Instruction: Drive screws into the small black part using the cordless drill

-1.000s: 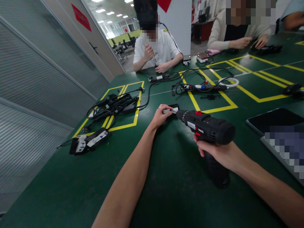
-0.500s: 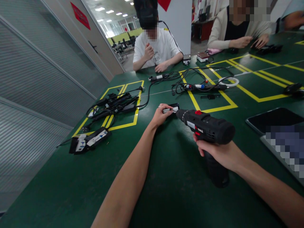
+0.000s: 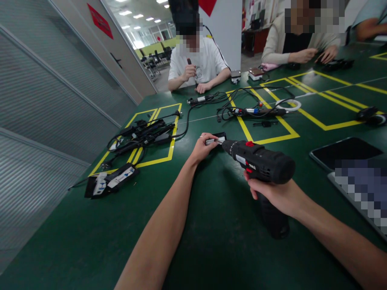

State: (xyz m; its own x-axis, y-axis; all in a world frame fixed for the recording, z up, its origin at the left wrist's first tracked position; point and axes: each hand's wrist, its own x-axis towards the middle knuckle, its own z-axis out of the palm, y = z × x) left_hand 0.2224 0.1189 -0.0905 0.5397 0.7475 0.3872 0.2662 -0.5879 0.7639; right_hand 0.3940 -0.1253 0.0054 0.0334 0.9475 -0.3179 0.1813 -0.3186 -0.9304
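Note:
In my right hand (image 3: pixel 269 187) is a black cordless drill (image 3: pixel 263 161) with red switches, gripped by its handle and pointing left and away from me. The bit reaches a small black-and-white part (image 3: pixel 220 139) on the table; whether it sits in a screw is too small to tell. My left hand (image 3: pixel 203 147) has its fingers closed on that part at the left, with a ring on one finger. The fingers hide some of the part, so its exact kind does not show.
Black cables and adapters (image 3: pixel 148 135) lie in a yellow taped box at left. A blue-and-black electric screwdriver (image 3: pixel 256 111) and a white ring (image 3: pixel 288 105) lie beyond the drill. A phone (image 3: pixel 344 153) is at right. People sit across the green table (image 3: pixel 205 241).
The view has shifted slightly. Both my hands keep their hold, with the drill bit still at the part. Across the table, a person's raised hand now shows a dark upright tool.

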